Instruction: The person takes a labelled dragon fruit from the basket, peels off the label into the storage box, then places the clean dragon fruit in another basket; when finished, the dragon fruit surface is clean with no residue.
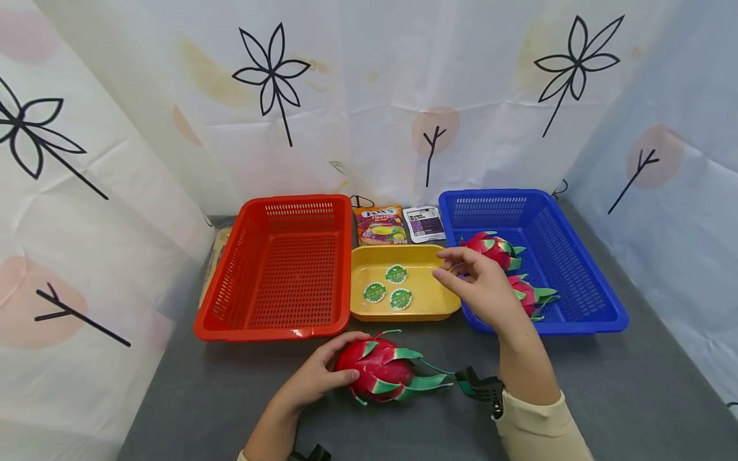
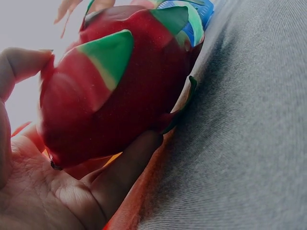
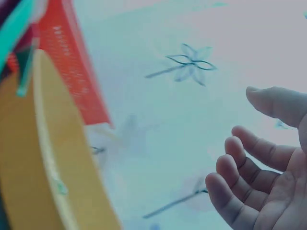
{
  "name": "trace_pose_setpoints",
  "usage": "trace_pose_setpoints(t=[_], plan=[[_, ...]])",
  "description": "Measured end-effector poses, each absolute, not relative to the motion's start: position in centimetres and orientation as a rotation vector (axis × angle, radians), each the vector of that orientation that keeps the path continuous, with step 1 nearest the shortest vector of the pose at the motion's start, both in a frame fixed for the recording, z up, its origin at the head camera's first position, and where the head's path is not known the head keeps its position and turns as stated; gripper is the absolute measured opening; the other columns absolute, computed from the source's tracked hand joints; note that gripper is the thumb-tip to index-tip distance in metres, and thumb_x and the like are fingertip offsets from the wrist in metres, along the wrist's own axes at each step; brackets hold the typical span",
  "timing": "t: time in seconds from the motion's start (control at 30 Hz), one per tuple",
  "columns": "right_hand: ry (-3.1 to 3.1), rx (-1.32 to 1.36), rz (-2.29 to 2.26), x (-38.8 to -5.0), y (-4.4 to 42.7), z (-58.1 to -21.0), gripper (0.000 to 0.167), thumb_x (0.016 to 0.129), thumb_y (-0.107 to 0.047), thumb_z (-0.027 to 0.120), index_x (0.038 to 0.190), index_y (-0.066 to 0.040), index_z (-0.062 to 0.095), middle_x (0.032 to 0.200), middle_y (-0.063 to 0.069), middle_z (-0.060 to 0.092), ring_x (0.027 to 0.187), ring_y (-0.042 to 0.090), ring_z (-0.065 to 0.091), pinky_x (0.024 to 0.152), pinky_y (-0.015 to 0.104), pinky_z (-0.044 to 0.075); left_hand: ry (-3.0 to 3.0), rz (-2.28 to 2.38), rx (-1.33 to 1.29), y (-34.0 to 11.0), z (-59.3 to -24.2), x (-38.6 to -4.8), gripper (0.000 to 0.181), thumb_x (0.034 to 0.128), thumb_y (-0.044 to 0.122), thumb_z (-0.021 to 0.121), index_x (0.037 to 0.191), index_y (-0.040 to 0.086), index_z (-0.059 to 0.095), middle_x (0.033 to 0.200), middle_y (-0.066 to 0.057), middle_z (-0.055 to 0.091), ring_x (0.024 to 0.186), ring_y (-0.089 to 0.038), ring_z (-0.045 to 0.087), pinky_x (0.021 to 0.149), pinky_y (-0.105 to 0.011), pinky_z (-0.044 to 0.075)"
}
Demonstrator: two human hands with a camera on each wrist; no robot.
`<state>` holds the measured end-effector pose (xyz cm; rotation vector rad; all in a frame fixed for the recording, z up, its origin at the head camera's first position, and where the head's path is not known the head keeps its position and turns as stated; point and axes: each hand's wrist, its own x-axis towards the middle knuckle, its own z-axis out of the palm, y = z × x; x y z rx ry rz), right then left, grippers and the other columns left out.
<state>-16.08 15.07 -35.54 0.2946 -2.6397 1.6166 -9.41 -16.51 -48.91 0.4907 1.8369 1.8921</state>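
A red dragon fruit [image 1: 380,371] with green-tipped scales lies on its side on the grey table in front of the yellow tray [image 1: 426,310]. My left hand [image 1: 316,376] grips its left end, thumb and fingers on opposite sides; the left wrist view shows the dragon fruit [image 2: 120,110] close up. Above the tray's right edge, my right hand [image 1: 481,285] hovers with loosely bent fingers; in the right wrist view, nothing lies between the thumb and fingers of that hand [image 3: 268,177]. Three round green stickers [image 1: 400,298] lie in the tray.
A red basket [image 1: 305,333] stands left of the tray. The blue basket [image 1: 599,301] on the right holds two more dragon fruits [image 1: 490,246], partly hidden by my right hand and arm. Behind the tray lie a candy bag [image 1: 380,225] and a white-and-purple packet [image 1: 425,224].
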Motion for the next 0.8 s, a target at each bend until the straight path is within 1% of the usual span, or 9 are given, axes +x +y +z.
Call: trace_pose_setpoints(t=[0.1,0.17,0.33,0.43,0.53,0.7,0.8], plan=[[-2.540,0.287,1.611,-15.3,16.5,-34.7,0.035,0.099,-0.018,0.071,0.129,-0.001,0.065,0.109,0.013,0.061,0.098,0.024,0.058,0.080,0.017,0.053,1.839,1.895,0.480,-16.4,-49.0,-9.4,0.056,0.0958,0.015,0.070,0.147,0.009,0.050,0.139,-0.017,0.052,0.123,-0.034,0.051,0.095,-0.038,0.055],[-2.473,0.284,1.601,-14.8,17.6,-34.3,0.034,0.099,-0.014,0.070,0.129,0.000,0.065,0.111,0.012,0.061,0.100,0.021,0.058,0.081,0.015,0.053,1.844,1.895,0.463,-16.3,-49.1,-9.4,0.055,0.0957,0.015,0.070,0.147,0.010,0.051,0.139,-0.016,0.051,0.123,-0.034,0.051,0.095,-0.038,0.055],[-2.321,0.267,1.558,-14.2,20.8,-34.0,0.032,0.098,-0.006,0.068,0.130,0.000,0.065,0.112,0.003,0.063,0.102,0.013,0.059,0.078,0.014,0.053,1.872,1.893,0.432,-16.1,-49.0,-9.4,0.055,0.0947,0.017,0.073,0.146,0.011,0.052,0.139,-0.016,0.052,0.122,-0.035,0.051,0.094,-0.038,0.055],[-2.202,0.237,1.608,-14.0,22.8,-34.1,0.031,0.098,0.000,0.065,0.129,0.001,0.066,0.110,-0.001,0.064,0.101,0.012,0.060,0.078,0.012,0.052,1.883,1.900,0.446,-16.0,-48.9,-9.4,0.056,0.0937,0.017,0.074,0.145,0.011,0.052,0.140,-0.017,0.051,0.123,-0.036,0.050,0.094,-0.039,0.055],[-2.030,0.189,1.751,-13.9,24.7,-34.3,0.029,0.096,0.006,0.064,0.125,0.005,0.067,0.107,0.002,0.065,0.097,0.014,0.060,0.079,0.012,0.052,1.903,1.913,0.475,-15.9,-48.8,-9.4,0.056,0.0926,0.016,0.074,0.144,0.010,0.052,0.146,-0.019,0.047,0.129,-0.039,0.045,0.096,-0.038,0.054],[-1.805,0.039,1.905,-13.9,27.2,-34.9,0.025,0.093,0.008,0.067,0.118,0.010,0.068,0.103,0.006,0.066,0.087,0.014,0.061,0.077,0.013,0.053,1.935,1.924,0.505,-15.7,-48.8,-9.5,0.054,0.0919,0.016,0.074,0.142,0.009,0.053,0.156,-0.018,0.041,0.139,-0.042,0.035,0.098,-0.035,0.053],[-1.728,-0.031,1.927,-13.7,28.7,-35.4,0.024,0.093,0.011,0.067,0.117,0.011,0.068,0.100,0.007,0.067,0.084,0.014,0.062,0.075,0.014,0.053,1.929,1.927,0.504,-15.6,-48.8,-9.4,0.054,0.0928,0.016,0.074,0.142,0.008,0.053,0.156,-0.016,0.043,0.139,-0.042,0.035,0.098,-0.035,0.053]])
